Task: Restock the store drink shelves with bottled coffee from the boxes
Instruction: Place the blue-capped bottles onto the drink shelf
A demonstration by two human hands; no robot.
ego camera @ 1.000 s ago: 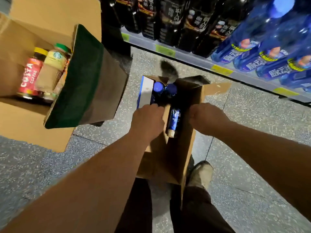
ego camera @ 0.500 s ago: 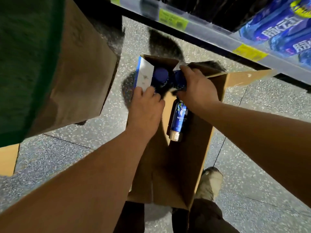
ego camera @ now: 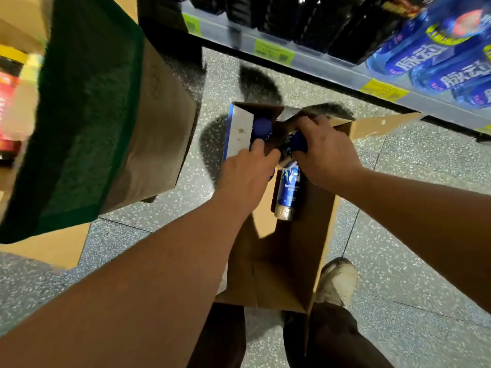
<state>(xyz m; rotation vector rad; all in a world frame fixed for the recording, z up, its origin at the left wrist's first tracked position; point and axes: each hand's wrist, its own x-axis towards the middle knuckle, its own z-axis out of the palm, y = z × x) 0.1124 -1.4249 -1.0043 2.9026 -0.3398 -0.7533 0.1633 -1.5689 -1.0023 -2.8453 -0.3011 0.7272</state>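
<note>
The right hand [ego camera: 326,155] gripped a blue bottle [ego camera: 293,140] inside the box [ego camera: 318,235]. The left hand [ego camera: 247,176], just beside it, touched a capped bottle [ego camera: 261,127]; I could not tell if it gripped.

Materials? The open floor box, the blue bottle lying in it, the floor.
Open box: corrugated cardboard, matte brown; creased flaps, raw cut edges.
Lying bottle: probably plastic under a glossy blue printed sleeve; glass not ruled out.
Floor: terrazzo-like, grey with white speckles, thin joint lines, slight sheen.
</note>
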